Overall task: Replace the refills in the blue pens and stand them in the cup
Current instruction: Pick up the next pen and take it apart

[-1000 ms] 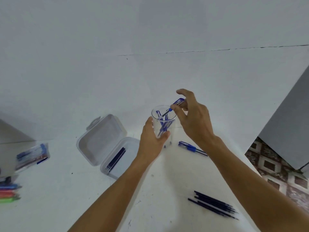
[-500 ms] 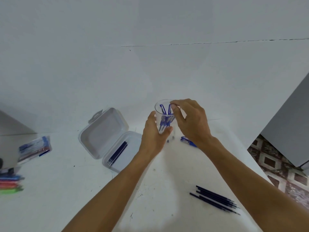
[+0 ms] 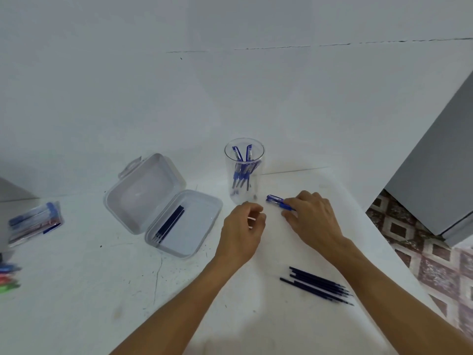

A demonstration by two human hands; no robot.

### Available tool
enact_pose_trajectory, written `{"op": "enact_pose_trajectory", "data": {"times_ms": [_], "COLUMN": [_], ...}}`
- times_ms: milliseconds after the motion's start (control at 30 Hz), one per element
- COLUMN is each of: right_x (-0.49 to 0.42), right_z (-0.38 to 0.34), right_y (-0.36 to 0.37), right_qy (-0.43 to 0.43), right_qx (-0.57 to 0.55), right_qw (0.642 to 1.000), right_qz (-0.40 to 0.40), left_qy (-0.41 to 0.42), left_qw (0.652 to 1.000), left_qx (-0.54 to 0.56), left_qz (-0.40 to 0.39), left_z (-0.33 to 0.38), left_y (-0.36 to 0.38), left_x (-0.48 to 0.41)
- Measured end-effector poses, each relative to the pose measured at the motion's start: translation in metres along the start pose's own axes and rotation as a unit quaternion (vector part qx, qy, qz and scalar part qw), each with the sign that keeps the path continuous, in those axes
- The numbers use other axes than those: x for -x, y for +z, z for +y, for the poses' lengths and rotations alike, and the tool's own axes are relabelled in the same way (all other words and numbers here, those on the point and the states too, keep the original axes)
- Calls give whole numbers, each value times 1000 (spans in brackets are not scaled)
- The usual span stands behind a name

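Observation:
A clear plastic cup (image 3: 256, 193) stands upright on the white table, with several blue pens (image 3: 242, 172) standing inside it. Just right of the cup, a blue pen (image 3: 275, 200) lies on the table. My right hand (image 3: 312, 219) reaches over it, and the thumb and fingers pinch its near end. My left hand (image 3: 242, 231) hovers in front of the cup's base, apart from it, with fingers loosely curled and nothing in them.
An open grey plastic box (image 3: 204, 231) left of the cup holds a few dark refills (image 3: 169, 224). Several loose refills (image 3: 317, 285) lie near my right forearm. A pen pack (image 3: 35, 224) and coloured markers (image 3: 7, 278) sit far left. The table edge and tiled floor (image 3: 422, 252) are at right.
My right hand dropped a pen into the cup and moved down right to the pen on the table. My left hand let go of the cup and drew back.

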State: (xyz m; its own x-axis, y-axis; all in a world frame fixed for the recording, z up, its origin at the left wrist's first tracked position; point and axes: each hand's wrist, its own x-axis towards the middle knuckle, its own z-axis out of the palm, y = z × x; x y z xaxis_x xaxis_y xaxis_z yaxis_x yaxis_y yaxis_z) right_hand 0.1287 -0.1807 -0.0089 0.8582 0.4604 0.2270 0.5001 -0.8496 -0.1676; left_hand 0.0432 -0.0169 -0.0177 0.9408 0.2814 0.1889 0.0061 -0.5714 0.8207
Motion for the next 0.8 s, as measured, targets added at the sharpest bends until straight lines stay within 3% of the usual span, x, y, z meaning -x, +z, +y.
{"op": "enact_pose_trajectory", "data": {"times_ms": [200,667,733,800], "right_x": [1,-4,-3,-1], "right_z": [-2,-9,-13,-22], "right_y": [4,2,-1,-12], "right_qy": [16,20,31,62], "right_qx": [9,23,-15,-149], "right_qw": [1000,997,997,986], "right_qz": [-3,-72,-64,-47], "left_qy": [-29,-75,-82,-100], "left_qw": [999,996,995,992], "left_qx": [-6,11,32,55], "left_qz": [-44,-53,-47,-48], "left_z": [5,11,13,15], "left_y": [4,0,0,-2], "left_x": [-2,-3,-1,0]}}
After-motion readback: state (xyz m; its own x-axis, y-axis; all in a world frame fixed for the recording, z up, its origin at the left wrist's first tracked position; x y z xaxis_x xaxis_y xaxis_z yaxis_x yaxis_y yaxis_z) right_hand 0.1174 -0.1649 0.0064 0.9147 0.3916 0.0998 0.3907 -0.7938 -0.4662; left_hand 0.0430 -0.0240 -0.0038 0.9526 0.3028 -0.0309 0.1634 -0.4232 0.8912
